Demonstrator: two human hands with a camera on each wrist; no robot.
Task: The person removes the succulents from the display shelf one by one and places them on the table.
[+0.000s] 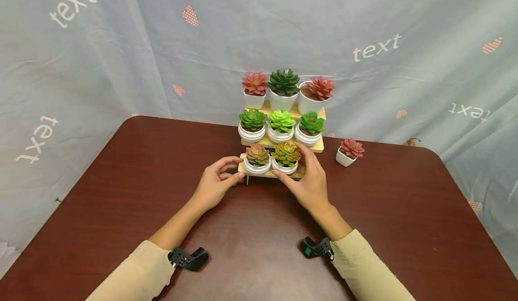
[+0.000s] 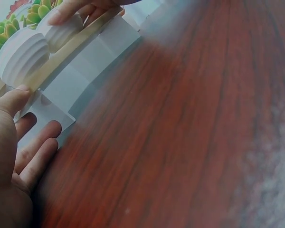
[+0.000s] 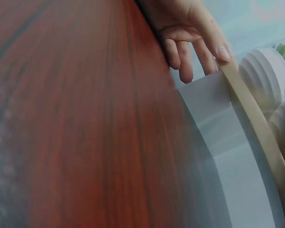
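Note:
A tiered plant stand with wooden shelves and clear side panels stands near the back of the table. My left hand holds the left end of its lowest shelf, thumb on the wooden edge and the other fingers by the side panel. With thumb and fingers my right hand grips the white pot of a yellow-green, red-edged succulent on that shelf. Touching that pot on its left is a potted brownish-pink succulent. The underside of the gripped pot is hidden in the head view.
Three green succulents in round white pots fill the middle shelf. Three more, red and dark green, stand on top. A small red succulent in a square pot is on the table at right. A curtain hangs behind.

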